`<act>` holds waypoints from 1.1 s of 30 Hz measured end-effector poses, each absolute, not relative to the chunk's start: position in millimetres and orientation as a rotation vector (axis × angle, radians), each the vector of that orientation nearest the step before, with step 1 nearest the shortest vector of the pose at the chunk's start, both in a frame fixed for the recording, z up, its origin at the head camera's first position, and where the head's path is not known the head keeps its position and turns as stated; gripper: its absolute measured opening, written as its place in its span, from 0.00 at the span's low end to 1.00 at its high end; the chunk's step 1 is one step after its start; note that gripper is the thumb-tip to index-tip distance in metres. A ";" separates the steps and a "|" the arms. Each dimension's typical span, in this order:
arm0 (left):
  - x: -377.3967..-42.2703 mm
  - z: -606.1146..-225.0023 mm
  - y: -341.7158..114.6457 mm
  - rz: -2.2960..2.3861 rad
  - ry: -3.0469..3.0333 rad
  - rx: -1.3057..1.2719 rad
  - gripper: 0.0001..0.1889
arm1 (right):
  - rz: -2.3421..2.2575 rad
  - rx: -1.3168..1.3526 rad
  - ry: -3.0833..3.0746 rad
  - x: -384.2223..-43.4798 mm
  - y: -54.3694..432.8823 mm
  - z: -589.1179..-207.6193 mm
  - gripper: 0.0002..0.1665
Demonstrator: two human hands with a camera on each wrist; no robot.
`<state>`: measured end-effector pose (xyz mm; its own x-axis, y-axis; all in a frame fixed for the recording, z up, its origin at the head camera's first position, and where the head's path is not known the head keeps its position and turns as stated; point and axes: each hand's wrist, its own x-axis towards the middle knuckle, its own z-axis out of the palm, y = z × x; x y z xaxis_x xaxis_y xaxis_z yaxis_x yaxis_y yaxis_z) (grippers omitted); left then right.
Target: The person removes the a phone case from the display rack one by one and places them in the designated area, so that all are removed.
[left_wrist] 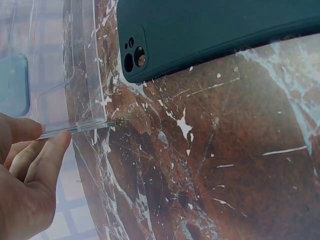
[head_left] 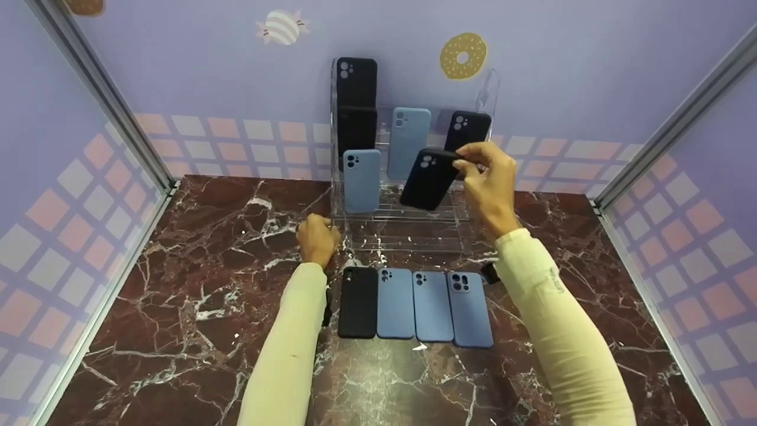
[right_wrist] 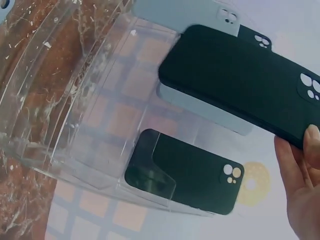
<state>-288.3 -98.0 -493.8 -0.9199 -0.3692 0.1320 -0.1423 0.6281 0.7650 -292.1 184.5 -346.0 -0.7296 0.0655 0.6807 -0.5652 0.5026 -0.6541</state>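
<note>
Case [head_left: 430, 179] in right hand [head_left: 488, 183]: plain black. Rack [head_left: 408, 228]: clear; black cases [head_left: 356, 86] and light blue cases [head_left: 362, 183] in it. Row on tabletop [head_left: 165, 307]: one black case [head_left: 358, 305], three blue cases [head_left: 434, 307]. Tabletop: dark red-brown marbling, veined white. Back wall [head_left: 201, 59]: lilac, pink and whitish squares [head_left: 223, 128], golden-brown speckled doughnut [head_left: 463, 71], sweet [head_left: 282, 27] striped white and grey. Sleeves [head_left: 290, 349] look pale yellow to me

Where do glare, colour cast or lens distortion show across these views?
Head view: a pale reflection on the marble-patterned tabletop, just below the row of phone cases; left wrist view: the dark case on the tabletop takes a greenish tint; right wrist view: the clear rack has bowed-looking edges, the held dark case looks greenish too, and the wall is washed out.
</note>
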 end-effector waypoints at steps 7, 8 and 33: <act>-289.3 -493.9 -97.9 -1.171 -2.588 0.407 0.12 | 1.171 0.455 -2.209 -273.4 205.1 -350.7 0.07; -289.1 -493.6 -97.9 -1.168 -2.589 0.410 0.12 | 1.168 0.456 -2.228 -271.3 208.4 -351.8 0.07; -291.8 -490.3 -97.3 -1.206 -2.606 0.470 0.11 | 1.027 0.396 -2.729 -258.5 316.1 -389.5 0.05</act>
<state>-291.8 -97.3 -490.3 -0.9218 -0.3806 0.0735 -0.1902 0.6093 0.7698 -258.5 316.1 -389.5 -0.9443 -0.1779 0.2767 -0.3162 0.7230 -0.6143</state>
